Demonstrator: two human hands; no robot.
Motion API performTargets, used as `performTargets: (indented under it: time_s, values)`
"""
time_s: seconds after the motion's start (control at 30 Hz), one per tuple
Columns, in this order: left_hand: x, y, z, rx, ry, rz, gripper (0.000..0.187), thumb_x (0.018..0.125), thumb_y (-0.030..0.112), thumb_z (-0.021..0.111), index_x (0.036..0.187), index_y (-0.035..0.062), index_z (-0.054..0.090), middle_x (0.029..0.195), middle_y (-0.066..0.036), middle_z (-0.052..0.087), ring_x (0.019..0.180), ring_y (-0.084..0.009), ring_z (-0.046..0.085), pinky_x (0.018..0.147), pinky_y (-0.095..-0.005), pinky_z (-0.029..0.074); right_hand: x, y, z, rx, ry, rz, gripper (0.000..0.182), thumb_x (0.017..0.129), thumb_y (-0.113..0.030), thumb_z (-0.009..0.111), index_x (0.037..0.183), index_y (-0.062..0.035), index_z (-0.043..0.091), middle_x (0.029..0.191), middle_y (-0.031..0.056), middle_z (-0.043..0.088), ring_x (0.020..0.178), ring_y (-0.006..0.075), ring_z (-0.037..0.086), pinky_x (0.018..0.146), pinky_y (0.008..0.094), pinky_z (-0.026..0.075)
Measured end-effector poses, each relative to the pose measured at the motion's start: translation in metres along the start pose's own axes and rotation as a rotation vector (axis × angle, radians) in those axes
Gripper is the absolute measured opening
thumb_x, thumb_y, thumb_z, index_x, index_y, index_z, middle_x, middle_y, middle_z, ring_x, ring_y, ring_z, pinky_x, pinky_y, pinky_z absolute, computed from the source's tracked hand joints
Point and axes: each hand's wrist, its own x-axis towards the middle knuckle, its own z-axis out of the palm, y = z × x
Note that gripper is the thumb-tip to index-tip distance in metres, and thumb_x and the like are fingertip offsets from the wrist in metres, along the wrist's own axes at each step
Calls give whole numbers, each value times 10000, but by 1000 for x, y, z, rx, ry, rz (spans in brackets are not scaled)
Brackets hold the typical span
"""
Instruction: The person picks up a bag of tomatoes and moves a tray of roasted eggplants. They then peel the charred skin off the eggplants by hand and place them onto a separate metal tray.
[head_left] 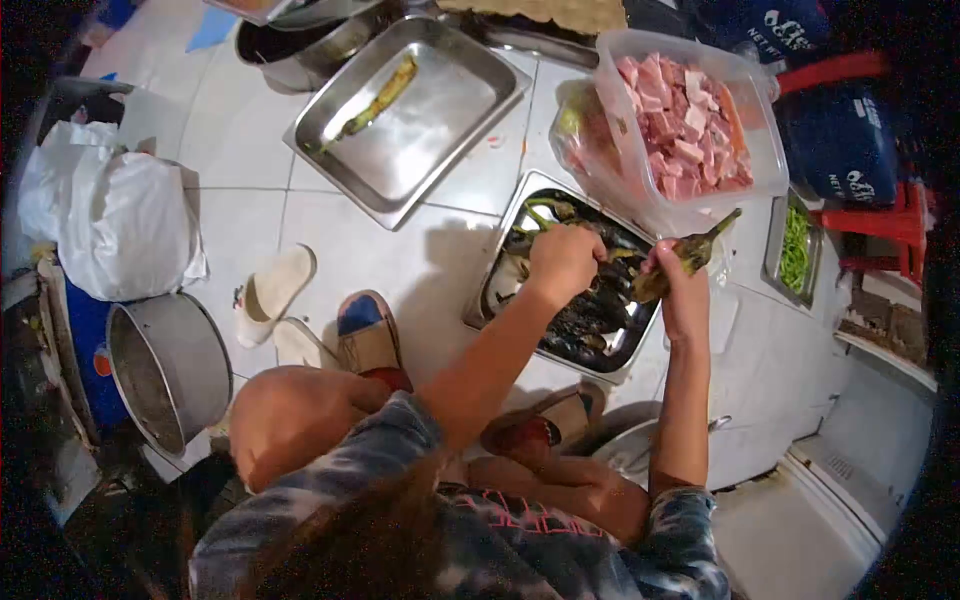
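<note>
A dark, charred eggplant [693, 256] with a green stem is in my right hand [684, 290], whose fingers are wrapped round it above the right edge of a steel tray [484, 283]. Several blackened eggplants [585, 310] lie in that tray, their green stems toward its upper left. My left hand [565, 262] is over the middle of the tray with its fingers curled closed; what they hold, if anything, is hidden. A second steel tray [435, 120] holds one peeled, yellow-green eggplant [383, 100].
A clear tub [770, 150] of cubed pink meat [685, 130] stands behind the eggplant tray. Sliced green vegetables [795, 250] sit in a small tray at the right. Slippers [275, 290], a white bag [135, 220] and a large pot [170, 370] are at the left.
</note>
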Motion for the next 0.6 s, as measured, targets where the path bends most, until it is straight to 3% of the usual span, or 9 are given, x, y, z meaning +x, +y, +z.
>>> performTargets:
  time_s: [0.1, 0.2, 0.23, 0.33, 0.37, 0.47, 0.5, 0.6]
  values:
    - [6, 12, -4, -262, 151, 19, 211, 637, 136, 538, 839, 107, 593, 699, -98, 580, 661, -266, 555, 605, -345, 436, 2, 10, 4, -94, 23, 76, 187, 730, -208, 580, 772, -40, 509, 637, 10, 510, 564, 82, 474, 510, 208, 367]
    - [9, 28, -19, -634, 17, 124, 357, 650, 76, 541, 1005, 66, 504, 831, -111, 560, 677, -212, 554, 634, -290, 442, 5, 33, 2, -107, -67, 29, 184, 736, -214, 568, 760, -38, 519, 637, 4, 514, 565, 72, 464, 506, 206, 356]
    - [6, 39, -32, -535, -24, 189, 449, 643, 73, 575, 1070, 49, 440, 874, -111, 539, 660, -193, 543, 624, -274, 441, 2, 35, 4, -145, -67, 44, 171, 739, -206, 551, 753, -38, 523, 632, -6, 514, 560, 69, 453, 508, 208, 350]
    - [3, 48, -33, -256, 100, 372, 427, 641, 115, 603, 1039, 47, 465, 825, -104, 548, 658, -188, 543, 615, -270, 440, 2, 45, 4, -302, -163, 37, 189, 731, -199, 542, 802, -24, 533, 647, -2, 521, 580, 80, 460, 542, 214, 366]
    - [1, 51, -32, -244, 92, 304, 415, 644, 183, 617, 1012, 43, 486, 749, -101, 548, 632, -192, 535, 588, -281, 432, 1, 48, 5, -299, -134, -12, 251, 706, -193, 552, 863, 2, 530, 711, 65, 564, 644, 153, 522, 606, 256, 397]
    - [-1, 62, -34, -185, 59, 134, 297, 681, 214, 584, 908, 29, 530, 668, -117, 535, 596, -219, 520, 556, -297, 414, 8, 66, 5, -518, -165, -296, 308, 692, -191, 556, 906, 26, 514, 806, 152, 573, 754, 239, 550, 672, 304, 406]
    - [1, 54, -28, -48, 137, 271, 216, 713, 212, 549, 786, 8, 546, 630, -146, 515, 564, -246, 503, 538, -309, 399, 3, 52, 6, -565, -208, -123, 304, 683, -184, 568, 910, 11, 511, 861, 181, 557, 823, 279, 538, 695, 331, 405]
    - [-2, 69, -41, -121, 100, 204, 205, 727, 196, 534, 706, -8, 534, 626, -156, 511, 557, -259, 499, 533, -310, 397, -5, 29, 10, -527, -273, -228, 269, 681, -177, 579, 893, -20, 527, 849, 152, 566, 797, 268, 545, 682, 321, 409]
